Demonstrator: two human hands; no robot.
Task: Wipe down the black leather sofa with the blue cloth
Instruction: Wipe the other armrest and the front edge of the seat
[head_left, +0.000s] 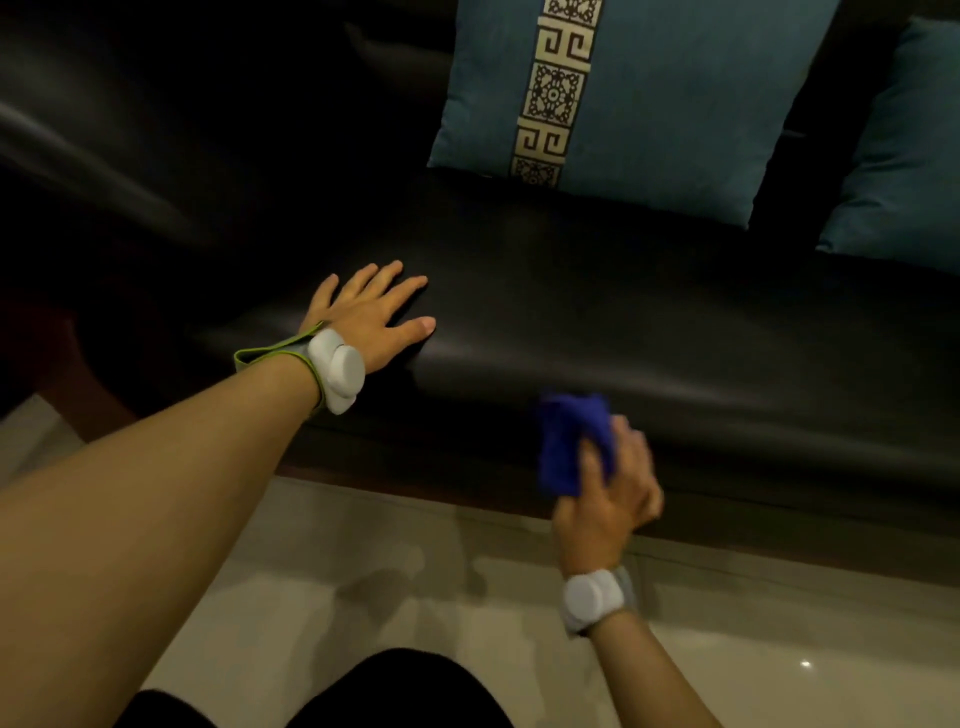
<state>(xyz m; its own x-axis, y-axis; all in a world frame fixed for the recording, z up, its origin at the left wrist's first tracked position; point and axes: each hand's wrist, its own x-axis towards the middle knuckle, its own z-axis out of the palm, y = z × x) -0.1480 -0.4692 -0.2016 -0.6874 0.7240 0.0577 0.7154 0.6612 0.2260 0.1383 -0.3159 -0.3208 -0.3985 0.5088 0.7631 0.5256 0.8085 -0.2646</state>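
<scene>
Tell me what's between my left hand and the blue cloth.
Only bare black leather sofa seat lies between left hand and blue cloth, in the head view.

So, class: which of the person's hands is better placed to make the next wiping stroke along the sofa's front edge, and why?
The right hand: it already grips the blue cloth at the black leather sofa front edge. The left hand rests flat on the seat, holding nothing.

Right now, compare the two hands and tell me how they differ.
The left hand lies flat with fingers spread on the sofa seat; the right hand curls around the blue cloth. The left rests on top, the right works at the front edge. The right looks blurred, the left sharp. Both wrists wear white devices.
</scene>
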